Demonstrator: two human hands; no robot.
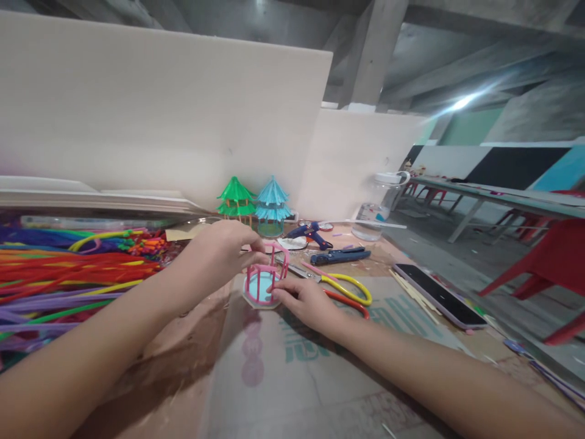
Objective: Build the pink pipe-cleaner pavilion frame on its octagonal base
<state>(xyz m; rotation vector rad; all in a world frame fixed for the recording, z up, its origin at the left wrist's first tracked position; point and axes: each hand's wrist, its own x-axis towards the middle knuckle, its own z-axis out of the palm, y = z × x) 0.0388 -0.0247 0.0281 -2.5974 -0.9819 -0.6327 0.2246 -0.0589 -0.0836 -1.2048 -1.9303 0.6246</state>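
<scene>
A small pink craft frame (265,279) of upright posts stands on a pale blue octagonal base on the table. My left hand (223,250) reaches over it from the left, its fingers pinched on the frame's top rim. My right hand (304,300) lies low on the table to the right, fingertips pressed against the base and a lower post. Behind the frame stand two finished little pavilions, one green (236,200) and one blue (273,204).
A heap of coloured pipe cleaners (68,268) fills the left. Yellow-handled scissors (342,286), a blue glue gun (311,233), a utility knife (340,255), a phone (439,294), thin sticks (411,291) and a clear jar (379,207) lie right. Red chairs (548,262) stand beyond.
</scene>
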